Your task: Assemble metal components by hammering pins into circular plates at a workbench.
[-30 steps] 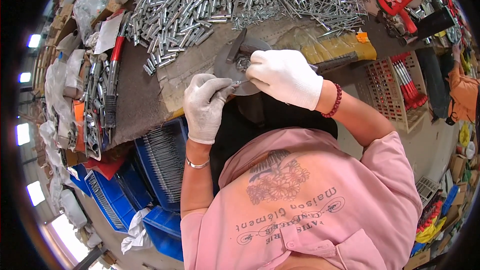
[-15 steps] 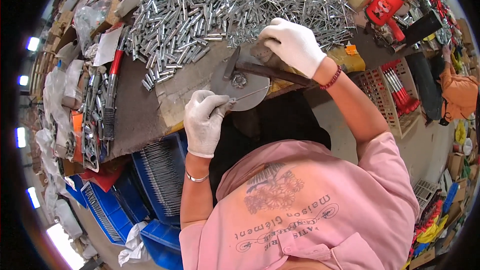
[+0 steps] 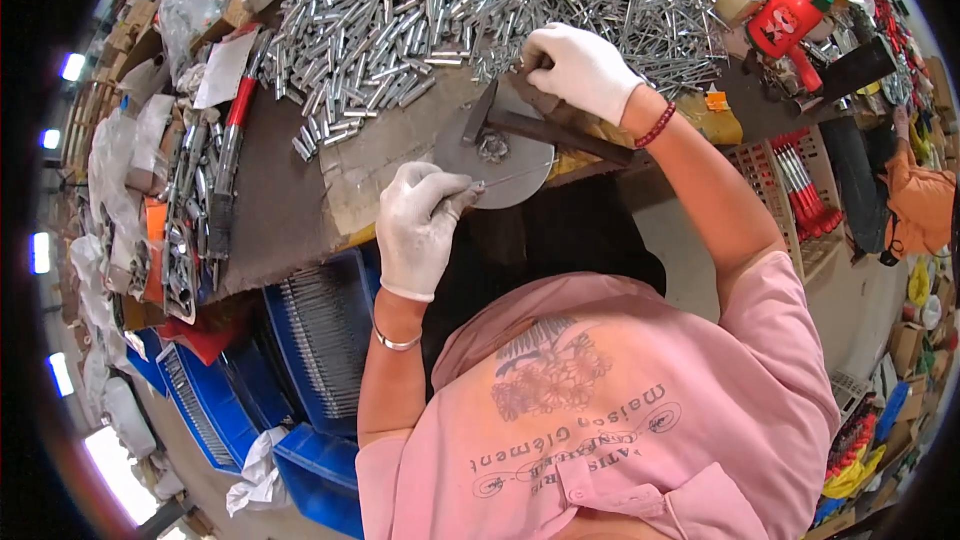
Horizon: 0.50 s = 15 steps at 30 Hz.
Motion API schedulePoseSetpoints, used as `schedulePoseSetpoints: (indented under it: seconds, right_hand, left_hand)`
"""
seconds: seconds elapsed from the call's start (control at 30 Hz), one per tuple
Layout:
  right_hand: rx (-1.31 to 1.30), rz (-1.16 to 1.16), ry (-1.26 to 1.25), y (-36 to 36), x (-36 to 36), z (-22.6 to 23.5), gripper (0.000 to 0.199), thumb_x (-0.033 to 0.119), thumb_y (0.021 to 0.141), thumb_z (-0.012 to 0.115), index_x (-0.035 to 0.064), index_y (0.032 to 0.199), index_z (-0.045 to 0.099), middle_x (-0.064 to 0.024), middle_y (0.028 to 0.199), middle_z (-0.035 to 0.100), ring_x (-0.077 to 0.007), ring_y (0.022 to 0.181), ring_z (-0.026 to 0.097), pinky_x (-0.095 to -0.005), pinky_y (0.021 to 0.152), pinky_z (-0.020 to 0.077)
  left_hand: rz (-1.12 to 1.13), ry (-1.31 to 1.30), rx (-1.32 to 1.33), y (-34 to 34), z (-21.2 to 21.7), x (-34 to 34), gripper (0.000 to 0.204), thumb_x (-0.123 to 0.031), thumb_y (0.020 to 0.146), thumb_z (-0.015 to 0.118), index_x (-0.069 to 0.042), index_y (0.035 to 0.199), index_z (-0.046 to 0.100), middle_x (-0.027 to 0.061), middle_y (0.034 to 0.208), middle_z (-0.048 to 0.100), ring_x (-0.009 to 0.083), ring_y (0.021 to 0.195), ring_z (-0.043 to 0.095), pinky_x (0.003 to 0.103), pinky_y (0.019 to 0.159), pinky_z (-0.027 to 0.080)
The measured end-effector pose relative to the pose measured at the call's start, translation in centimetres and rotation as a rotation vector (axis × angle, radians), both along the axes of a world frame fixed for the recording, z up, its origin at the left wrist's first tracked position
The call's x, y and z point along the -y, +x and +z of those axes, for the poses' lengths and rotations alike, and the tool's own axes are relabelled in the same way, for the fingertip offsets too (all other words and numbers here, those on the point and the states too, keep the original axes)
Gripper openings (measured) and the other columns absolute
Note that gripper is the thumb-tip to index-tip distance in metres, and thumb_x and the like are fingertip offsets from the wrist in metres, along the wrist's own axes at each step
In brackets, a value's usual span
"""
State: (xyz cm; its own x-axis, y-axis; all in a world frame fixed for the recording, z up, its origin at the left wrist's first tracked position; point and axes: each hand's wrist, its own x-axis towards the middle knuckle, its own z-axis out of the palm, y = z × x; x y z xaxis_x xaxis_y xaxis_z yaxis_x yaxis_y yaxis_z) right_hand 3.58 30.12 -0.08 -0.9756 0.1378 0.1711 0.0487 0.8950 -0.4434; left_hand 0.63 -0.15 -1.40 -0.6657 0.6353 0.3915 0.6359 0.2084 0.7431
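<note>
My left hand (image 3: pixel 415 230), in a white glove, pinches one end of a thin metal rod (image 3: pixel 515 177) that points right over a round grey metal disc (image 3: pixel 515 192). My right hand (image 3: pixel 585 72), also gloved, is at the near edge of a heap of metal pieces, with its fingers curled together. Whatever its fingertips grip is hidden. Between my hands a hammer (image 3: pixel 560 132) lies across the disc, its head to the left. Beside the hammer head, a small lumpy metal piece (image 3: pixel 493 148) sits mid-disc. Short silver tubes (image 3: pixel 375 55) and thin rods (image 3: pixel 640 5) form the heap.
Hand tools, among them a red-handled one (image 3: pixel 238 105), crowd the bench's left side. Blue bins (image 3: pixel 325 345) of metal rods stand below. A red bottle (image 3: pixel 785 18) is at right, above a crate (image 3: pixel 790 175) of red-handled tools. Another person (image 3: pixel 915 195) is at far right.
My right hand has shifted slightly left and farther toward the heap. My left hand keeps the rod over the disc. The whole view has shifted a little.
</note>
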Motion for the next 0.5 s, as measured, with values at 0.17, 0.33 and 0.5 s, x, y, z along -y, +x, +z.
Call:
schedulePoseSetpoints:
  seconds: [0.17,0.33,0.5]
  right_hand:
    - [-0.228,0.222,-0.135,2.9,4.2,1.2,0.016,0.013,0.085,0.079,0.0041,0.096,0.072,-0.0125,0.095,0.07,-0.0328,0.093,0.071,-0.0404,0.084,0.0574]
    - [-0.254,0.196,-0.284,5.3,9.3,0.7,0.014,0.009,0.086,0.08,0.0066,0.096,0.072,-0.011,0.096,0.068,-0.0331,0.088,0.072,-0.0387,0.077,0.058]
    - [-0.232,0.183,-0.258,5.6,10.2,0.6,0.014,0.01,0.086,0.081,0.0072,0.096,0.072,-0.0101,0.095,0.068,-0.0332,0.088,0.072,-0.0398,0.076,0.0581]
  left_hand:
    - [-0.003,-0.021,-0.065,-0.3,0.7,-0.3,0.015,0.0,0.079,0.087,-0.006,0.09,0.077,0.0114,0.087,0.068,0.0304,0.078,0.069,0.041,0.069,0.054]
    - [0.014,-0.023,-0.09,-0.3,0.2,0.0,0.018,0.001,0.077,0.086,-0.007,0.092,0.078,0.0116,0.089,0.068,0.0321,0.08,0.07,0.041,0.07,0.055]
    - [0.036,-0.041,-0.013,-0.1,0.0,0.1,0.02,0.001,0.076,0.086,-0.007,0.093,0.078,0.0115,0.09,0.069,0.033,0.081,0.07,0.041,0.07,0.055]
